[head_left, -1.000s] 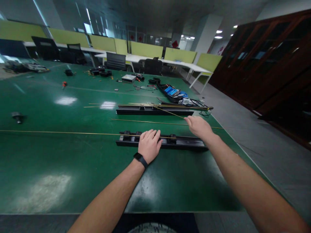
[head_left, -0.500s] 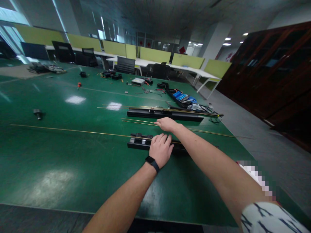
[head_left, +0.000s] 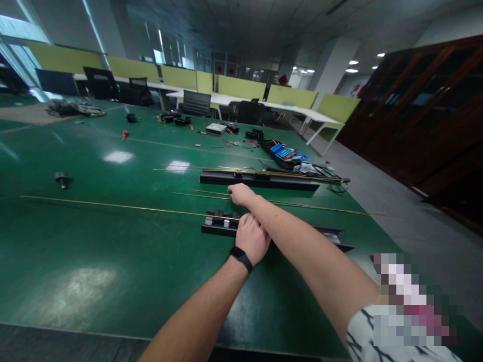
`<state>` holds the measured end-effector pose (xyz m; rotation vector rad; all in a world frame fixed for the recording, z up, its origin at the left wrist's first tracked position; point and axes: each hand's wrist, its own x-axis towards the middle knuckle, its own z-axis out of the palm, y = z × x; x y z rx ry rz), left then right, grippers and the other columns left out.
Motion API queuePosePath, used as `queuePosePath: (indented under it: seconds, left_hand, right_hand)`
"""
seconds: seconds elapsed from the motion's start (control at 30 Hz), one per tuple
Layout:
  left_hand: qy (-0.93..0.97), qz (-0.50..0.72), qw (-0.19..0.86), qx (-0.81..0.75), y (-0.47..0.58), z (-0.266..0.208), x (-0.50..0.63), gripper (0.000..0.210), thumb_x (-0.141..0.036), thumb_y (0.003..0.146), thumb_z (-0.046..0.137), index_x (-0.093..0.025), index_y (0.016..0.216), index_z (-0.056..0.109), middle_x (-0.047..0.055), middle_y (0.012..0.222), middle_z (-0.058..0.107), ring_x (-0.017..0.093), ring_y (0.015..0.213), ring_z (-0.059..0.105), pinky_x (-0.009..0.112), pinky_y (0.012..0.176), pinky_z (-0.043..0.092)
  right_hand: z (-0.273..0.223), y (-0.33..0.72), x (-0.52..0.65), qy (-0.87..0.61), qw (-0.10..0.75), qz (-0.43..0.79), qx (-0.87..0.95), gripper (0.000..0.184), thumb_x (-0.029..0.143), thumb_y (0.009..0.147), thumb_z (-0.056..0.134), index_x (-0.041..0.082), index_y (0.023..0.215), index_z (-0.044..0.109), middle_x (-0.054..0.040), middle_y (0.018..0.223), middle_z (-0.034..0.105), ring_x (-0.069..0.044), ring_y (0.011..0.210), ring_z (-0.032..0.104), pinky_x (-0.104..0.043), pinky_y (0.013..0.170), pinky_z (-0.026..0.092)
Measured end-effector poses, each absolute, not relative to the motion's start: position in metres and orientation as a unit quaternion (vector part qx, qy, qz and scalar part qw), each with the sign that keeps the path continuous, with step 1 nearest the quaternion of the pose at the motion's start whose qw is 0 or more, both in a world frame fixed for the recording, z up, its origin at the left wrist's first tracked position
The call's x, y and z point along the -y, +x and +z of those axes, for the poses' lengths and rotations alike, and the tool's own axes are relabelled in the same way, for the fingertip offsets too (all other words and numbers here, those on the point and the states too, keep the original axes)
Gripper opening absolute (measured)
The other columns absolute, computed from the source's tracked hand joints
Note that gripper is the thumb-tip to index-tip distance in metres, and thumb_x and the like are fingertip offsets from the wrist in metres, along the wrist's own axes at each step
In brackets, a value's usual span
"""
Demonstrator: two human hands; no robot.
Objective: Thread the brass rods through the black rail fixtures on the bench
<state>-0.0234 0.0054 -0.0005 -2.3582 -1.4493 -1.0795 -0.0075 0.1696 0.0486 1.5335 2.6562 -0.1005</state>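
Note:
My left hand (head_left: 252, 238), with a dark watch on the wrist, rests over a black channel-shaped rail (head_left: 219, 231), fingers curled down onto it. Small dark blocks sit in the rail's left part. Out of this rail a long thin brass rod (head_left: 113, 205) runs far to the left. Beyond it, my right hand (head_left: 241, 195) pinches one of two thin brass rods (head_left: 302, 204) lying side by side. My right forearm crosses above the near rail and hides its middle. The fingertips of my left hand are partly hidden.
A second black rail (head_left: 260, 182) lies farther back with several brass rods on it. Behind it is a long black tray (head_left: 271, 151) with blue packets. A dark metal fitting (head_left: 61, 179) stands at left on the green table (head_left: 113, 251). Small parts lie at the back.
My right hand has moved left, and one pinched rod's left end now reaches farther left. My left hand's fingers have drawn together on the near rail. The view has shifted slightly.

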Motion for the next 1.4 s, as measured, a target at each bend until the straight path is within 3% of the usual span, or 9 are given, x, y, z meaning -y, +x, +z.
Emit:
queuePosePath:
  seconds: [0.13,0.33,0.5,0.67,0.83,1.4]
  left_hand:
    - [-0.783,-0.365,0.071,0.498,-0.022,0.002,-0.004,0.026,-0.029,0.094,0.061,-0.018,0.117,0.068,0.011,0.113,0.072,0.028,0.117,0.061,0.046,0.107,0.044]
    - [-0.778,-0.358,0.063,0.512,-0.019,0.001,-0.002,0.040,-0.036,0.100,0.056,-0.019,0.136,0.059,0.011,0.128,0.070,0.026,0.129,0.058,0.046,0.112,0.040]
    - [-0.778,-0.349,0.064,0.518,-0.018,0.001,-0.003,0.040,-0.037,0.101,0.054,-0.020,0.137,0.059,0.011,0.131,0.070,0.026,0.131,0.058,0.046,0.112,0.039]
    - [-0.780,-0.348,0.068,0.516,-0.018,0.002,-0.002,0.040,-0.037,0.102,0.053,-0.021,0.137,0.060,0.010,0.133,0.070,0.026,0.131,0.058,0.046,0.113,0.038]
    - [-0.782,-0.339,0.072,0.518,-0.018,0.002,-0.001,0.040,-0.038,0.103,0.051,-0.020,0.138,0.061,0.010,0.133,0.070,0.026,0.132,0.058,0.047,0.113,0.038]
    - [-0.786,-0.330,0.086,0.516,-0.016,0.004,-0.001,0.041,-0.038,0.102,0.051,-0.022,0.139,0.061,0.010,0.135,0.070,0.028,0.132,0.060,0.048,0.113,0.039]
  right_hand:
    - [0.053,0.005,-0.169,0.515,0.009,-0.032,-0.856,0.025,0.032,0.094,0.062,0.026,0.113,0.077,-0.0083,0.119,0.076,-0.023,0.107,0.070,-0.028,0.089,0.051]
    - [0.066,0.058,-0.168,0.538,-0.019,-0.048,-0.841,0.022,0.042,0.088,0.070,0.024,0.095,0.080,-0.0070,0.100,0.079,-0.021,0.093,0.071,-0.027,0.081,0.050]
    - [0.080,0.127,-0.141,0.574,-0.095,-0.043,-0.812,0.031,0.044,0.096,0.056,0.022,0.098,0.079,-0.0056,0.100,0.079,-0.020,0.091,0.070,-0.028,0.081,0.049]
    - [0.067,0.193,-0.084,0.617,-0.356,-0.099,-0.695,0.036,0.052,0.092,0.058,0.020,0.092,0.076,-0.0047,0.086,0.076,-0.019,0.077,0.067,-0.031,0.075,0.049]
    - [0.037,0.218,-0.032,0.604,-0.457,-0.104,-0.644,0.040,0.057,0.092,0.059,0.020,0.093,0.073,-0.0054,0.087,0.075,-0.020,0.079,0.066,-0.033,0.077,0.050]
    - [0.017,0.207,-0.003,0.553,-0.420,-0.049,-0.718,0.021,0.039,0.095,0.061,0.024,0.084,0.071,-0.0063,0.089,0.075,-0.024,0.090,0.066,-0.040,0.087,0.049]
